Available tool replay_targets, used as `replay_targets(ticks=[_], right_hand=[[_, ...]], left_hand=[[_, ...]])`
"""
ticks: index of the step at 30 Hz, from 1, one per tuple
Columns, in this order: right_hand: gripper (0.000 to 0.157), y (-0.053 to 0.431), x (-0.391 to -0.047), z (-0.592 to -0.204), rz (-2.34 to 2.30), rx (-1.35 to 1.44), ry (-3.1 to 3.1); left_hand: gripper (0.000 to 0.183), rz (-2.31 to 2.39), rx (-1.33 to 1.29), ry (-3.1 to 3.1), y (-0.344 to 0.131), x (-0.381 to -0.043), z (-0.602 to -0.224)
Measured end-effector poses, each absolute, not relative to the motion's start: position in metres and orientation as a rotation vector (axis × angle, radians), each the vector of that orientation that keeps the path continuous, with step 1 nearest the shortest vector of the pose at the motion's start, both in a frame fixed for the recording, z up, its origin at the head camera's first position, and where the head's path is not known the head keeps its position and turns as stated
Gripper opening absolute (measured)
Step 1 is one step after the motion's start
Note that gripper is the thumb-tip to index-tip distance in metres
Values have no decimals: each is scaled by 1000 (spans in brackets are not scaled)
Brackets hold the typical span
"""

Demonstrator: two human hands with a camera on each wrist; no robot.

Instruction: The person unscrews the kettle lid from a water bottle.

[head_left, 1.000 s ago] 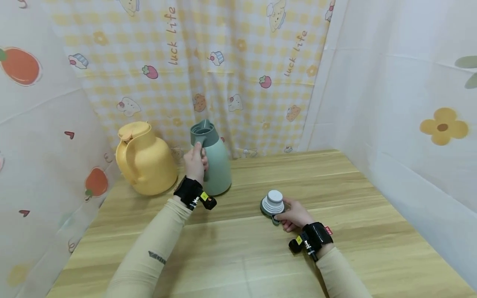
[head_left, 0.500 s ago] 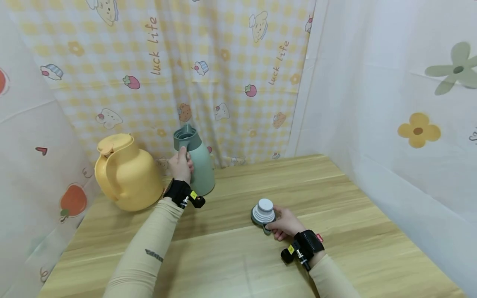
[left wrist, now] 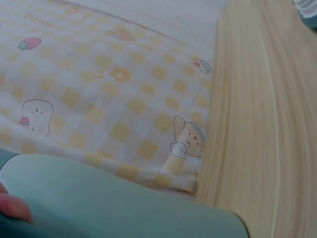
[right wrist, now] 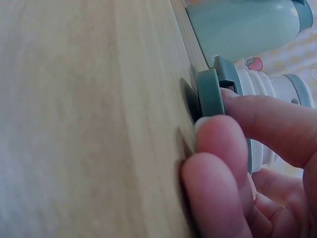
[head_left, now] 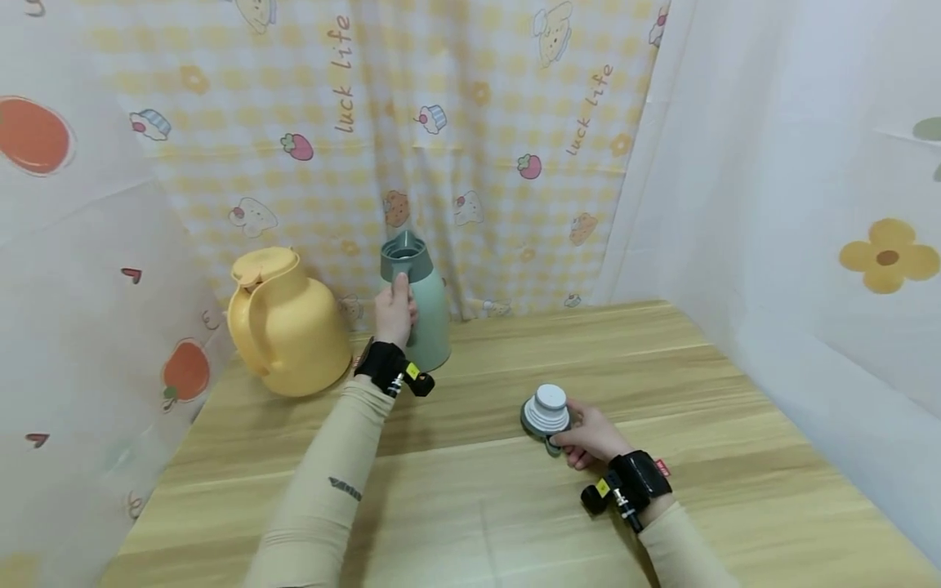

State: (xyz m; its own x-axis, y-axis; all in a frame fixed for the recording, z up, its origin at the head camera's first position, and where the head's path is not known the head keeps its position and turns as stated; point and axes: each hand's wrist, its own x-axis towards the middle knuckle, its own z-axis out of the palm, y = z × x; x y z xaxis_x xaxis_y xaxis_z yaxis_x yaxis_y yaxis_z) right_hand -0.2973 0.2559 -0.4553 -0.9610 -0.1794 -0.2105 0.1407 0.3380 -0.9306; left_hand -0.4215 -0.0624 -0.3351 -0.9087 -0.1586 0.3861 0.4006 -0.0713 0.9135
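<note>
My left hand [head_left: 394, 312] grips the handle of a mint-green thermos jug [head_left: 430, 318], its fingers curled round it. The jug stands upright by the back curtain, its dark green neck uncovered at the top. In the left wrist view, the jug's pale side [left wrist: 114, 198] fills the lower left. My right hand [head_left: 591, 434] pinches the edge of the jug's lid [head_left: 546, 412] between thumb and fingers. This lid lies upside down on the table, its white ribbed stopper pointing up. In the right wrist view, a fingertip presses near the lid's dark green lever [right wrist: 225, 72].
A yellow jug [head_left: 301, 335] with its lid on stands at the left, close beside the green jug. The wooden table [head_left: 456, 490] reaches back to a checked curtain [head_left: 470, 98]. White printed sheets [head_left: 772, 204] hang along both sides.
The left hand has moved the green jug slightly back towards the curtain. The right hand stays on the lid, which has hardly moved. The head view swung aside and back.
</note>
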Motion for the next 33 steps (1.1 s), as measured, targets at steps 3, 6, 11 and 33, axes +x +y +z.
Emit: replay_targets(ticks=[3, 6, 11, 33], right_hand=[[90, 266, -298, -449, -1649, -25, 2349], [89, 270, -300, -445, -1652, -22, 2367], [89, 263, -304, -444, -1664, -19, 2370], [88, 257, -296, -454, -1682, -39, 2306]], left_hand=[[46, -2067, -281, -1814, -49, -424, -332], [46, -2067, -300, -1810, -43, -426, -327], [45, -2097, -341, -1833, -50, -418, -312], [44, -2159, -312, -1882, -64, -413, -324]])
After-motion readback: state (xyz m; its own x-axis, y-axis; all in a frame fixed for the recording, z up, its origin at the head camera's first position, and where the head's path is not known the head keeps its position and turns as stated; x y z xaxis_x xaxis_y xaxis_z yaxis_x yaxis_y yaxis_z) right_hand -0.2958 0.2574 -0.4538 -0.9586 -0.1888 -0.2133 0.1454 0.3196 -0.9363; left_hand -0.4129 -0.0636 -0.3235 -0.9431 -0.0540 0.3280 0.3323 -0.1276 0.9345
